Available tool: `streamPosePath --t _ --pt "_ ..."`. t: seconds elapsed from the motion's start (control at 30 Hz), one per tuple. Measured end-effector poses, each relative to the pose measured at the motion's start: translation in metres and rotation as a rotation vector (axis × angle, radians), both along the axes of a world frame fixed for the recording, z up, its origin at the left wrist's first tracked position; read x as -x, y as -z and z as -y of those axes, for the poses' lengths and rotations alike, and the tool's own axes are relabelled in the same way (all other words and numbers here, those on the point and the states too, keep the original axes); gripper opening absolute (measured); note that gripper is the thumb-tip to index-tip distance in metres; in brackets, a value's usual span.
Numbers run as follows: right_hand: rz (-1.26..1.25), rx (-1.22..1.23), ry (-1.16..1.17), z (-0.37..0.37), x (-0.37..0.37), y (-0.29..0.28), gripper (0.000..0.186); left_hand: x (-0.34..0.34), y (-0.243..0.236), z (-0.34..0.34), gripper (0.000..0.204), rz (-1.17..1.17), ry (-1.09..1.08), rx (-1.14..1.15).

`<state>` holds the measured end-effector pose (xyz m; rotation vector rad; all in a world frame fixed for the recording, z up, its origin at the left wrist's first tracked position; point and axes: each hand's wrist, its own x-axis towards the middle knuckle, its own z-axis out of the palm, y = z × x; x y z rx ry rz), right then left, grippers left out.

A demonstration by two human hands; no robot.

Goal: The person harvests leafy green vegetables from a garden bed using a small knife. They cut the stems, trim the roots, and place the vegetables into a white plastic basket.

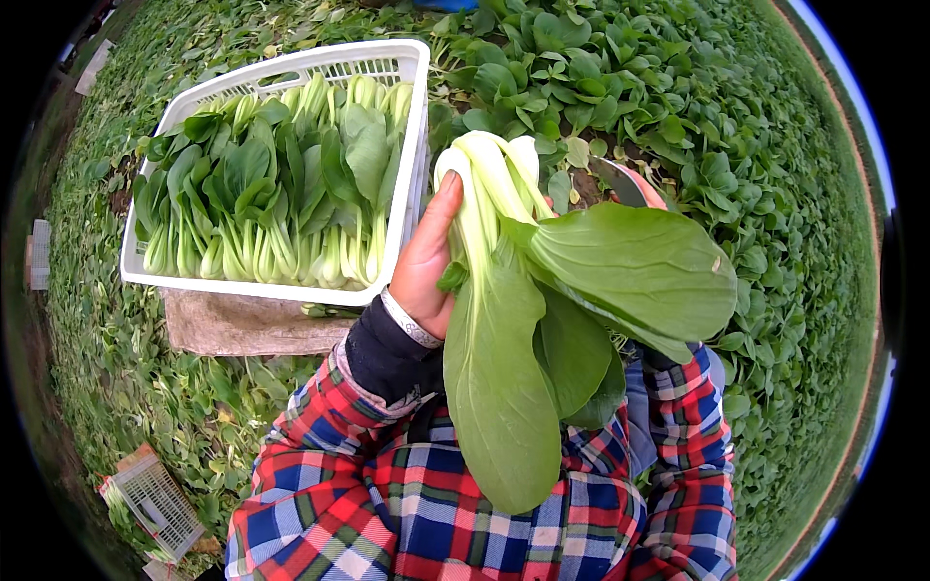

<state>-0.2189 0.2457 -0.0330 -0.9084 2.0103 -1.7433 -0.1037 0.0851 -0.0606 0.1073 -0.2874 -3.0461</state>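
Note:
My left hand (431, 257) grips a head of bok choy (494, 320) by its pale stalks, thumb lying along the near side. The bunch is held up before my chest, its white base at the top and its broad green leaves hanging down and to the right. Behind the large right leaf is my right hand (648, 190), mostly hidden; only a little of it shows beside a dark knife blade (620, 182). It appears closed on the knife, though the handle is out of sight.
To the left, a white plastic crate (415, 145) holds rows of bok choy, with a brown cloth (247, 322) beneath it. Growing leafy plants (717, 126) cover the far and right ground. Trimmed leaves litter the left. Another crate (160, 504) stands at lower left.

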Motion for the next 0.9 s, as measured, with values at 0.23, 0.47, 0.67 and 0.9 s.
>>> streamPosePath --t 0.23,0.47,0.67,0.9 --pt "0.077 0.081 -0.27 0.025 -0.012 0.019 0.04 -0.004 0.019 -0.013 0.043 0.24 0.067 0.024" --pt "-0.192 -0.134 -0.311 0.012 -0.015 0.012 0.027 -0.013 0.024 -0.018 0.053 0.345 0.279 0.024" --pt "0.022 -0.167 -0.035 0.011 -0.005 0.013 0.025 -0.034 0.033 -0.002 0.067 0.355 0.243 0.803" --pt "0.519 0.035 0.109 0.042 -0.011 -0.001 0.028 -0.013 0.011 0.004 0.095 0.263 -0.666 1.946"
